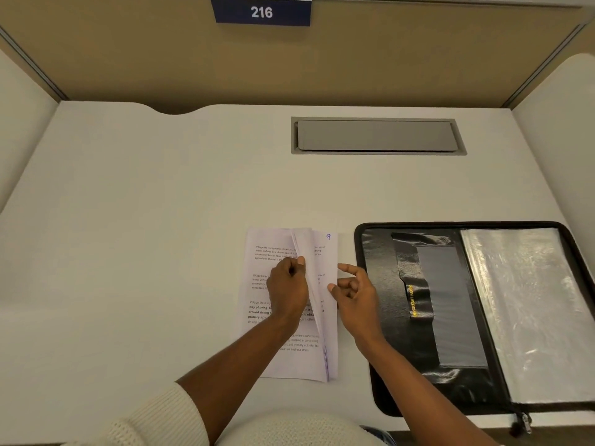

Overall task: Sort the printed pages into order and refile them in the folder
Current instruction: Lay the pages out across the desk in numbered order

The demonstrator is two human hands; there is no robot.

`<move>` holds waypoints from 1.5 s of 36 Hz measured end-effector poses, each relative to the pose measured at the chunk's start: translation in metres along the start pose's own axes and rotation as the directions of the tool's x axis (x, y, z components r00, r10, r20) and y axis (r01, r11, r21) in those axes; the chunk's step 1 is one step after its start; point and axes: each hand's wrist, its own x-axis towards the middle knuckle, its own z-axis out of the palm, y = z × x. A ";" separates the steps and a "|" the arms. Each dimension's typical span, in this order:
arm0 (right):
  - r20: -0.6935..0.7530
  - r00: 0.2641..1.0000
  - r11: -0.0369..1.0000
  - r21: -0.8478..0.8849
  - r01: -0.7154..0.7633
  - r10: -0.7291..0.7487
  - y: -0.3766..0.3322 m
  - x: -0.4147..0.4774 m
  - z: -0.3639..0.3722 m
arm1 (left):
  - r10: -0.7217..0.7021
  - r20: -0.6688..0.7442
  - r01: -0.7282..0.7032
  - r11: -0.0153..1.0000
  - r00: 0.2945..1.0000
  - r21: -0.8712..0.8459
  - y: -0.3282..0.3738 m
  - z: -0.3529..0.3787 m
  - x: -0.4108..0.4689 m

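A stack of printed pages (257, 278) lies on the white desk in front of me. My left hand (287, 286) pinches the right edges of several upper sheets and holds them lifted and curled leftwards. Under them shows a page with a handwritten 9 (328, 236) in its top right corner. My right hand (352, 289) hovers at the stack's right edge, fingers loosely bent, holding nothing. The black zip folder (386, 317) lies open to the right, with a clear plastic sleeve (528, 310) on its right half.
A grey cable hatch (376, 136) is set into the desk (145, 236) at the back. Beige partition walls close the booth on three sides, with a blue sign reading 216 (261, 11). The folder's zip pull (524, 421) hangs near the front edge.
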 end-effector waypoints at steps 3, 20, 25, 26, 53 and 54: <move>-0.003 0.998 0.996 -0.064 0.057 -0.058 0.002 -0.002 -0.001 | 0.015 -0.009 -0.015 1.000 1.000 -0.003 0.001 0.000 -0.002; -0.025 1.000 1.000 0.021 -0.006 0.007 -0.001 -0.008 0.003 | 0.012 -0.029 -0.012 1.000 1.000 -0.024 -0.005 0.000 0.001; 0.000 1.000 0.999 -0.036 0.016 -0.016 0.004 -0.006 0.001 | 0.002 -0.028 -0.004 0.998 1.000 -0.064 -0.005 0.000 0.001; 0.004 1.000 0.999 -0.045 0.015 -0.015 0.004 -0.005 0.001 | -0.003 -0.028 0.001 0.998 1.000 -0.070 -0.005 0.000 0.001; 0.048 0.998 0.999 -0.012 -0.050 0.051 -0.005 -0.004 -0.004 | 0.058 0.032 -0.058 0.998 0.998 -0.012 0.009 0.000 -0.008; 0.050 0.998 0.999 -0.013 -0.045 0.045 -0.006 -0.004 -0.004 | 0.066 0.036 -0.066 0.998 0.997 0.000 0.007 0.000 -0.007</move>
